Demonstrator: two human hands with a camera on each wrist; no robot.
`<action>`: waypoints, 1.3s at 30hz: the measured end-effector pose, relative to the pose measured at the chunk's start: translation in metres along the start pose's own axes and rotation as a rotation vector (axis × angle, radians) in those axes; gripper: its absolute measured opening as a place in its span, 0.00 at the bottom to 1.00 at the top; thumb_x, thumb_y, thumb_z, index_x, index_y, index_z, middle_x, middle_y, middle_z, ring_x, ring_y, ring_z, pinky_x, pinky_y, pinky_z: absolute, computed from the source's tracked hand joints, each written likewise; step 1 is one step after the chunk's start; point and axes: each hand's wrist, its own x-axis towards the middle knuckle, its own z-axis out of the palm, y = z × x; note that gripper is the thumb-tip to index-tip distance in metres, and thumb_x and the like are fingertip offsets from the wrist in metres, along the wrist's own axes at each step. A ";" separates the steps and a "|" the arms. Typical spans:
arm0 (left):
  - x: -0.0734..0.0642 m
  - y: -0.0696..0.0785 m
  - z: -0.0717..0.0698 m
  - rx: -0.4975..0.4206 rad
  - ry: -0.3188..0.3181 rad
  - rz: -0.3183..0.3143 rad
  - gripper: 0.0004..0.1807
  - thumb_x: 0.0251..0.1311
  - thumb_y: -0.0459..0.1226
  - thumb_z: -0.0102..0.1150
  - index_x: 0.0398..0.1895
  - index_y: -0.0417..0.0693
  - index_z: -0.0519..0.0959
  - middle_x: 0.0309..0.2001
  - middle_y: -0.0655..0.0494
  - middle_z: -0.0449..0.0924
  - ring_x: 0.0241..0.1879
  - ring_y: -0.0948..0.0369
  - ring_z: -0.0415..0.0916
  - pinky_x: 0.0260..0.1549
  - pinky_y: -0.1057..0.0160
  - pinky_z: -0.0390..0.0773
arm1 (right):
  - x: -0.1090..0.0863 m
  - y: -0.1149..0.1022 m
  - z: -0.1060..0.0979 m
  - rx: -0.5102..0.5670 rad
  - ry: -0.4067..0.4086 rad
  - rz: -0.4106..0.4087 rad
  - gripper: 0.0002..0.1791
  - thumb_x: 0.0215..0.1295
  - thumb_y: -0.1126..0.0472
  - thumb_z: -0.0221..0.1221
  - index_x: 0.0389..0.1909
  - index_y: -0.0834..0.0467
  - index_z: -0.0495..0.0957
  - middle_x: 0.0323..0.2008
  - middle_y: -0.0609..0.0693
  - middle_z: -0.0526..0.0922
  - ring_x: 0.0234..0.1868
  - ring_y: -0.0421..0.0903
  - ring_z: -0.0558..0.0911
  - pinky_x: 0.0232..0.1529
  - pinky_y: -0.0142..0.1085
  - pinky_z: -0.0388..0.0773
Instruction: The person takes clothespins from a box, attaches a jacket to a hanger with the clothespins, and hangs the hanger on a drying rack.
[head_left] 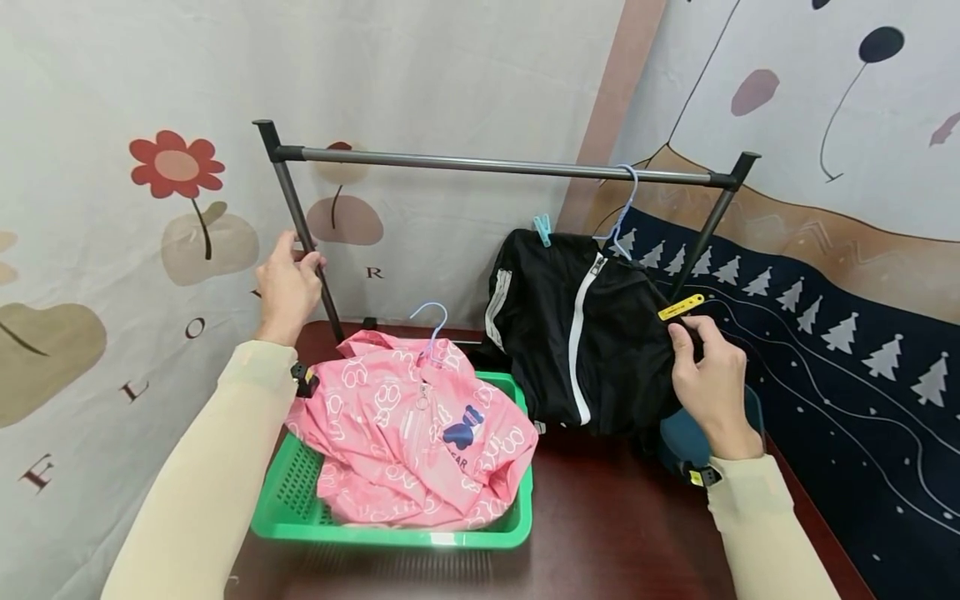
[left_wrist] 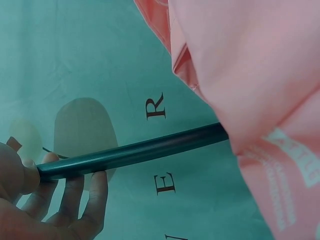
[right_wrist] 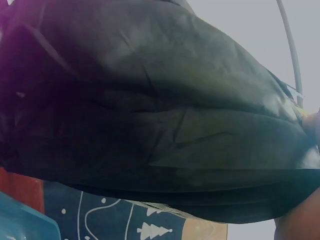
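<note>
My left hand (head_left: 288,287) grips the left post of a grey metal clothes rack (head_left: 450,161); in the left wrist view its fingers (left_wrist: 97,200) curl around the post (left_wrist: 150,150). A black jacket (head_left: 551,333) with a white zipper hangs from the bar on a blue hanger (head_left: 625,217), towards the right. My right hand (head_left: 712,383) holds the jacket's right edge, thumb in front, just below a yellow clip (head_left: 681,307). A light-blue clothespin (head_left: 543,229) is on the jacket's other shoulder. In the right wrist view black fabric (right_wrist: 160,115) hides most of that hand.
A green basket (head_left: 390,536) on the dark red table (head_left: 600,517) holds a pink patterned jacket (head_left: 412,425) with a pale-blue hanger (head_left: 442,317). Behind the right wrist stands a blue object (head_left: 682,437), partly hidden. Printed cloth walls (head_left: 465,75) rise behind the rack.
</note>
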 end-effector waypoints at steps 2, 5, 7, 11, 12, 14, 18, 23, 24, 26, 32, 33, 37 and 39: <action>-0.001 0.001 0.000 0.002 -0.002 0.002 0.17 0.94 0.39 0.51 0.76 0.47 0.76 0.65 0.37 0.93 0.65 0.37 0.91 0.58 0.38 0.86 | -0.003 -0.001 -0.001 0.010 0.002 0.031 0.12 0.88 0.65 0.65 0.56 0.72 0.86 0.50 0.70 0.95 0.42 0.21 0.77 0.48 0.19 0.69; -0.001 0.001 0.000 -0.002 0.002 0.004 0.17 0.94 0.39 0.52 0.76 0.47 0.76 0.65 0.37 0.93 0.65 0.37 0.91 0.58 0.39 0.86 | -0.007 -0.001 -0.004 0.025 0.008 0.074 0.13 0.89 0.63 0.64 0.59 0.70 0.87 0.54 0.69 0.95 0.45 0.28 0.83 0.51 0.19 0.69; -0.001 0.001 0.000 -0.006 0.007 0.007 0.17 0.94 0.39 0.52 0.75 0.46 0.76 0.64 0.37 0.93 0.65 0.37 0.91 0.58 0.39 0.85 | -0.009 -0.002 -0.005 0.032 0.009 0.098 0.14 0.89 0.62 0.64 0.60 0.70 0.87 0.57 0.68 0.94 0.50 0.44 0.90 0.55 0.17 0.68; 0.001 0.001 0.001 -0.003 0.015 0.011 0.17 0.94 0.40 0.51 0.75 0.47 0.77 0.64 0.37 0.93 0.65 0.37 0.91 0.59 0.38 0.86 | -0.013 -0.001 -0.008 0.044 0.015 0.130 0.16 0.90 0.60 0.63 0.63 0.69 0.86 0.62 0.67 0.93 0.60 0.68 0.91 0.61 0.12 0.66; 0.001 0.001 0.001 -0.002 0.015 0.011 0.17 0.94 0.40 0.51 0.75 0.47 0.77 0.64 0.37 0.93 0.65 0.37 0.91 0.59 0.37 0.86 | -0.014 0.000 -0.009 0.044 0.016 0.135 0.16 0.90 0.60 0.63 0.64 0.69 0.86 0.63 0.67 0.93 0.61 0.69 0.90 0.62 0.12 0.66; 0.001 0.001 0.000 -0.003 0.016 0.013 0.17 0.94 0.40 0.51 0.75 0.47 0.77 0.64 0.37 0.93 0.65 0.37 0.91 0.60 0.37 0.86 | -0.016 0.001 -0.010 0.040 0.020 0.140 0.17 0.90 0.59 0.63 0.65 0.68 0.86 0.64 0.67 0.93 0.62 0.70 0.90 0.62 0.11 0.66; 0.001 0.001 -0.002 -0.007 0.007 0.017 0.17 0.94 0.39 0.51 0.75 0.46 0.76 0.64 0.36 0.93 0.65 0.37 0.91 0.62 0.35 0.87 | -0.020 0.003 -0.012 0.032 0.017 0.146 0.19 0.91 0.57 0.62 0.69 0.67 0.84 0.67 0.65 0.92 0.64 0.69 0.89 0.64 0.11 0.66; 0.001 0.001 -0.005 0.004 -0.018 0.019 0.17 0.94 0.39 0.50 0.76 0.45 0.75 0.65 0.36 0.92 0.67 0.35 0.89 0.63 0.34 0.87 | -0.028 0.002 -0.015 0.030 0.011 0.165 0.22 0.92 0.56 0.61 0.74 0.65 0.82 0.71 0.62 0.90 0.65 0.52 0.88 0.65 0.13 0.67; 0.001 0.001 -0.005 0.006 -0.025 0.020 0.18 0.94 0.39 0.50 0.77 0.45 0.75 0.66 0.36 0.92 0.67 0.35 0.89 0.62 0.35 0.86 | -0.030 0.002 -0.015 0.032 0.014 0.166 0.22 0.92 0.57 0.61 0.75 0.64 0.82 0.72 0.61 0.89 0.64 0.45 0.88 0.65 0.14 0.67; 0.001 0.001 -0.006 0.008 -0.034 0.021 0.18 0.94 0.38 0.50 0.77 0.44 0.75 0.65 0.36 0.92 0.66 0.35 0.89 0.60 0.36 0.86 | -0.034 0.000 -0.017 0.036 0.021 0.161 0.22 0.91 0.58 0.61 0.77 0.62 0.81 0.73 0.61 0.88 0.60 0.33 0.83 0.63 0.16 0.67; -0.001 0.001 -0.005 0.023 -0.051 0.012 0.19 0.95 0.40 0.49 0.79 0.45 0.74 0.66 0.37 0.92 0.64 0.36 0.89 0.54 0.41 0.84 | -0.046 -0.007 -0.021 0.033 0.087 0.076 0.26 0.86 0.64 0.64 0.80 0.59 0.80 0.75 0.63 0.84 0.63 0.45 0.81 0.68 0.18 0.67; -0.001 0.002 -0.004 0.022 -0.052 0.010 0.19 0.95 0.40 0.49 0.79 0.46 0.74 0.66 0.37 0.92 0.64 0.36 0.89 0.54 0.41 0.84 | -0.047 -0.008 -0.021 0.032 0.102 0.054 0.27 0.84 0.66 0.65 0.80 0.60 0.80 0.75 0.65 0.84 0.66 0.52 0.82 0.70 0.18 0.66; 0.000 0.001 -0.003 0.014 -0.046 0.016 0.20 0.95 0.40 0.49 0.79 0.45 0.74 0.65 0.36 0.92 0.63 0.36 0.90 0.56 0.38 0.85 | -0.053 -0.016 -0.022 0.032 0.142 -0.020 0.27 0.79 0.70 0.66 0.77 0.67 0.80 0.76 0.69 0.82 0.74 0.70 0.78 0.78 0.20 0.63; 0.001 0.001 -0.004 0.018 -0.042 0.019 0.20 0.95 0.40 0.49 0.79 0.45 0.74 0.65 0.35 0.92 0.63 0.36 0.90 0.57 0.38 0.86 | -0.057 -0.021 -0.020 0.041 0.152 -0.048 0.27 0.77 0.71 0.65 0.74 0.70 0.81 0.75 0.71 0.81 0.75 0.72 0.77 0.80 0.23 0.62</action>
